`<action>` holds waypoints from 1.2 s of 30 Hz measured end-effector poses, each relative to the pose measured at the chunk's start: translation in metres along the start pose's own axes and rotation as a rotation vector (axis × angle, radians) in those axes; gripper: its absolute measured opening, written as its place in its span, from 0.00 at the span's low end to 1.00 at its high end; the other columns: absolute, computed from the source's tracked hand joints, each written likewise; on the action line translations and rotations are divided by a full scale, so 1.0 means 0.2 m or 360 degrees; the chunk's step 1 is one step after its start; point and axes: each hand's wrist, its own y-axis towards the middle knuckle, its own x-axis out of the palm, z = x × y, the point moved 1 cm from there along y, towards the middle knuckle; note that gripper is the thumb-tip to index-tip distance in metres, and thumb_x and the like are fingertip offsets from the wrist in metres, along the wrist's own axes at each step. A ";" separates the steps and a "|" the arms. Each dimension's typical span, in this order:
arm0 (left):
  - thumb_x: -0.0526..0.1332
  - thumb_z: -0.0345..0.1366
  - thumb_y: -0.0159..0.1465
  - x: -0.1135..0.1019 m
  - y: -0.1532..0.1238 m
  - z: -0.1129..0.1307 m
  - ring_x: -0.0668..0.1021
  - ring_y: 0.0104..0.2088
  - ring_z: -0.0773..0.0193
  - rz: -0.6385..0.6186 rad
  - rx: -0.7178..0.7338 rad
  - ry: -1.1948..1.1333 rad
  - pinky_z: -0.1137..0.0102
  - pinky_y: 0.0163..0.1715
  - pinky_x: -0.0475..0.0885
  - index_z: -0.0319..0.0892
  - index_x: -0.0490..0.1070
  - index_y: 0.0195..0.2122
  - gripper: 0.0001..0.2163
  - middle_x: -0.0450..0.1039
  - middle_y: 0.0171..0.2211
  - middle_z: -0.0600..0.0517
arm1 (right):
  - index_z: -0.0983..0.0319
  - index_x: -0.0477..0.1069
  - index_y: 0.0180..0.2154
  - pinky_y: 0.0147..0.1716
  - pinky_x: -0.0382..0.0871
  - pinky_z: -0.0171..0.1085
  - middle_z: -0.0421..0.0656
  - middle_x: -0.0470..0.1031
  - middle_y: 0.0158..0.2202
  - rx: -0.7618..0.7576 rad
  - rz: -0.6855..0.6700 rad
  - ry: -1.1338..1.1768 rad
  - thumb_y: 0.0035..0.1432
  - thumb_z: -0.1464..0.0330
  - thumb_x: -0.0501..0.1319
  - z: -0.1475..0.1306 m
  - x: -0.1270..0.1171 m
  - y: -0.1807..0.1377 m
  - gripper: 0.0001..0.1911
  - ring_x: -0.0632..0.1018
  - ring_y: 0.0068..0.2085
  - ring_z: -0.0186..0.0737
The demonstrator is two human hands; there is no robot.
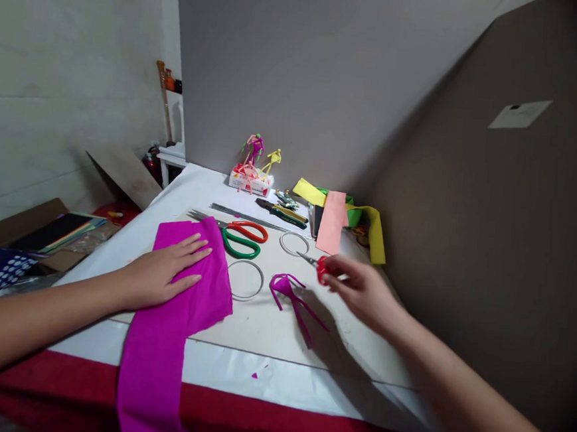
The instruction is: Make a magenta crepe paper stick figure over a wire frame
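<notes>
My left hand (167,270) lies flat and open on a long strip of magenta crepe paper (169,340) that runs off the table's front edge. My right hand (357,288) hovers above the table at the right, fingers closed on small red-handled scissors (315,263) whose blades point left. A small magenta paper figure with thin legs (292,296) lies on the table between my hands, just left of the right hand.
Two wire rings (246,280) (295,243), larger scissors with red and green handles (241,235), pliers (283,212), thin metal rods (248,217), pink (331,231) and yellow paper strips (374,233), and small wire figures on a box (252,173) sit further back. Grey walls enclose the back and right.
</notes>
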 end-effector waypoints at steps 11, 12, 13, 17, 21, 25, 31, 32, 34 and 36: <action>0.43 0.56 0.66 -0.01 -0.02 0.01 0.50 0.67 0.51 -0.0134 -0.0032 0.0066 0.56 0.64 0.50 0.42 0.46 0.67 0.33 0.42 0.68 0.46 | 0.63 0.70 0.38 0.30 0.65 0.32 0.41 0.71 0.32 0.0163 -0.0089 0.0914 0.54 0.60 0.59 -0.15 0.21 0.00 0.13 0.70 0.31 0.33; 0.43 0.56 0.66 -0.01 -0.02 0.01 0.50 0.67 0.51 -0.0137 -0.0036 0.0067 0.56 0.64 0.50 0.42 0.46 0.68 0.33 0.42 0.68 0.46 | 0.64 0.71 0.34 0.25 0.63 0.31 0.39 0.69 0.27 0.0177 -0.0210 0.0965 0.52 0.60 0.61 -0.20 0.22 -0.04 0.13 0.68 0.26 0.32; 0.43 0.57 0.66 -0.01 -0.02 0.01 0.50 0.67 0.51 -0.0142 -0.0042 0.0067 0.56 0.64 0.50 0.43 0.46 0.68 0.33 0.42 0.68 0.46 | 0.64 0.71 0.32 0.21 0.60 0.30 0.38 0.68 0.23 0.0209 -0.0382 0.1035 0.50 0.59 0.62 -0.25 0.24 -0.09 0.14 0.65 0.22 0.30; 0.44 0.59 0.65 -0.01 -0.02 0.02 0.49 0.67 0.51 -0.0170 -0.0073 0.0069 0.56 0.64 0.49 0.44 0.44 0.68 0.35 0.40 0.69 0.45 | 0.63 0.66 0.23 0.13 0.50 0.28 0.33 0.61 0.14 0.0569 -0.1219 0.1345 0.47 0.54 0.66 -0.43 0.40 -0.30 0.19 0.60 0.14 0.26; 0.45 0.58 0.65 -0.03 -0.02 0.02 0.48 0.68 0.52 -0.0188 -0.0105 0.0080 0.57 0.64 0.49 0.44 0.44 0.68 0.35 0.40 0.69 0.45 | 0.63 0.62 0.20 0.15 0.51 0.26 0.33 0.61 0.14 0.0619 -0.1379 0.1306 0.48 0.54 0.67 -0.51 0.52 -0.36 0.22 0.59 0.16 0.24; 0.45 0.57 0.65 -0.04 -0.03 0.01 0.48 0.68 0.52 -0.0174 -0.0137 0.0090 0.57 0.65 0.48 0.42 0.46 0.68 0.35 0.41 0.69 0.44 | 0.62 0.65 0.23 0.13 0.53 0.27 0.34 0.62 0.12 0.0740 -0.1546 0.1141 0.54 0.47 0.59 -0.54 0.55 -0.29 0.25 0.59 0.12 0.25; 0.44 0.57 0.65 -0.03 -0.02 -0.03 0.49 0.67 0.52 -0.0149 -0.0154 0.0074 0.57 0.64 0.49 0.42 0.46 0.67 0.34 0.42 0.69 0.43 | 0.62 0.66 0.22 0.12 0.54 0.27 0.35 0.62 0.11 0.0763 -0.1648 0.0993 0.58 0.52 0.55 -0.58 0.58 -0.22 0.23 0.58 0.10 0.26; 0.44 0.58 0.65 -0.03 -0.02 -0.04 0.49 0.67 0.52 -0.0145 -0.0156 0.0072 0.57 0.64 0.49 0.43 0.46 0.67 0.35 0.42 0.69 0.43 | 0.62 0.67 0.21 0.11 0.53 0.27 0.35 0.62 0.11 0.0768 -0.1650 0.0965 0.59 0.52 0.55 -0.59 0.58 -0.21 0.23 0.58 0.10 0.26; 0.44 0.59 0.65 -0.02 -0.02 -0.04 0.49 0.67 0.52 -0.0139 -0.0159 0.0067 0.57 0.64 0.49 0.43 0.46 0.68 0.35 0.42 0.69 0.43 | 0.63 0.67 0.21 0.10 0.53 0.26 0.35 0.62 0.11 0.0793 -0.1672 0.0941 0.60 0.54 0.54 -0.61 0.58 -0.20 0.22 0.59 0.10 0.26; 0.44 0.59 0.64 -0.02 -0.02 -0.05 0.49 0.67 0.52 -0.0134 -0.0161 0.0064 0.57 0.64 0.49 0.44 0.46 0.68 0.35 0.42 0.69 0.43 | 0.62 0.66 0.21 0.10 0.54 0.26 0.35 0.62 0.10 0.0855 -0.1722 0.0950 0.62 0.57 0.52 -0.64 0.59 -0.18 0.22 0.60 0.09 0.27</action>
